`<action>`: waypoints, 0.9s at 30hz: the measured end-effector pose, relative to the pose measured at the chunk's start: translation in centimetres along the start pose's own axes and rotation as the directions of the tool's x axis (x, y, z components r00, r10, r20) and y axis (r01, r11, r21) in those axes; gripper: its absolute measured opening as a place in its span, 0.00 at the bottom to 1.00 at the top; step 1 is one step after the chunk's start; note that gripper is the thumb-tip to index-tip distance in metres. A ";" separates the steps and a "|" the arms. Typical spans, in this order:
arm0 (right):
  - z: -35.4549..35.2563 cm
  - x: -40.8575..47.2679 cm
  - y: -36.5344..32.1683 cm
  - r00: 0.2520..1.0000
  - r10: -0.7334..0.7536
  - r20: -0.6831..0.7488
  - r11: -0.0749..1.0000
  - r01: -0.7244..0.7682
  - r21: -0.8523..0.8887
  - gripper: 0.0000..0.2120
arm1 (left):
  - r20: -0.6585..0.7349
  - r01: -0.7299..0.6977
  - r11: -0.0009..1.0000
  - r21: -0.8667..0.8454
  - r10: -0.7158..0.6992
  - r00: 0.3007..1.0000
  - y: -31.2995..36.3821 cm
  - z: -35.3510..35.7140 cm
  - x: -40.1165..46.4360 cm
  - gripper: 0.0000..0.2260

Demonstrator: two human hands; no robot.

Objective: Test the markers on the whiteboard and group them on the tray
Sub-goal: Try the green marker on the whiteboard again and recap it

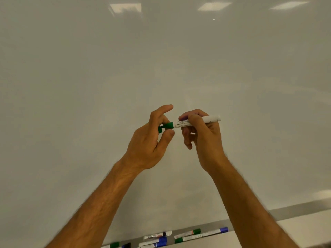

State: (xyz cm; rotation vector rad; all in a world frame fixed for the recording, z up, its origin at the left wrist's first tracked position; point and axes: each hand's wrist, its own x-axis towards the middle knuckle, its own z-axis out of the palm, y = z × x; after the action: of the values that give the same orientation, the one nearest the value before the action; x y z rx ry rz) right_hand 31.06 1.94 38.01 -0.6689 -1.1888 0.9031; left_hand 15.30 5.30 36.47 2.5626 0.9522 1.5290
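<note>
**Green marker held level at the board, cap end in the left hand**

The person holds one green whiteboard marker (192,122) horizontally in front of the whiteboard (125,68), roughly mid-board and well above the tray. Right hand (202,135) is curled around the white barrel w/ fingers clenched on it, thumb side on top; the barrel's plain end sticks out to the right. Left hand (150,140) pinches the green cap (165,127) btwn thumb and fingertips, index finger lifted clear. Cap sits against the barrel's green collar; whether it is fully seated or partly pulled can't be told.

Why this grip: two hands on opposite ends, marker level, gives a straight pull or push along the marker's axis. Likely step is uncapping for a test stroke, or recapping; the view doesn't settle which. No ink mark shows on the board near the hands.

Along the board's bottom edge the marker tray (250,228) carries the rest. Near its right part lie a blue-capped marker (215,231) and two green-capped ones (188,233) (186,239), close together. Toward the middle: a marker with a black band (157,235) and another blue-capped marker (154,243). At the frame's lower edge more lie partly cut off. Colours look partly mixed, so grouping seems unfinished.
</note>
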 end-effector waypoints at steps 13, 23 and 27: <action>-2.5 -0.8 2.7 0.987 0.012 0.162 0.997 -0.023 0.070 0.13 | 0.013 0.021 0.991 -0.133 -0.019 1.000 1.5 3.4 0.3 0.15; -9.1 -3.3 6.3 0.985 0.121 0.125 0.993 -0.121 -0.007 0.13 | 0.344 0.165 0.978 -0.129 -0.112 0.932 2.1 9.0 -1.0 0.14; -15.5 -5.3 8.4 0.980 0.196 -0.042 0.972 -0.199 -0.127 0.09 | 0.503 0.321 0.938 -0.131 -0.217 0.837 1.7 14.3 -3.1 0.24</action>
State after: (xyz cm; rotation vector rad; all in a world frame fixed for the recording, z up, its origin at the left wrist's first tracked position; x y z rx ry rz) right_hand 43.50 1.79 24.40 -0.9162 -1.1766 0.9835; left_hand 26.54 6.45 27.05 2.3515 0.9669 0.8050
